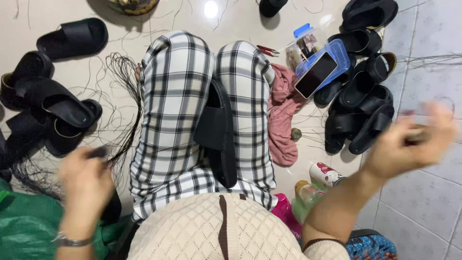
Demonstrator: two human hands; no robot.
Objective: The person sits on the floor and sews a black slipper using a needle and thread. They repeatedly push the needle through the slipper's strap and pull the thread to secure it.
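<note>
Cream sweater (202, 231) lowest in frame; black sandal (219, 132) centre, on checked lap; left hand (86, 180) pinching dark cord (98, 153); blurred right hand (409, 142), grip unclear.

I wear loose trousers (192, 110) in a black-and-white check, broad dark bands crossing thinner grey lines, filling the middle of the frame. Over them, at the bottom centre, is my cream knitted top (192, 231) with a small diamond lattice in the weave and a dark strip running down its front. Its cuff at the lower right has a dark edge. On my left hand (84, 185), lower left, the wrist carries a silver metal bracelet (70, 240). My right hand (409, 142) is blurred.
</note>
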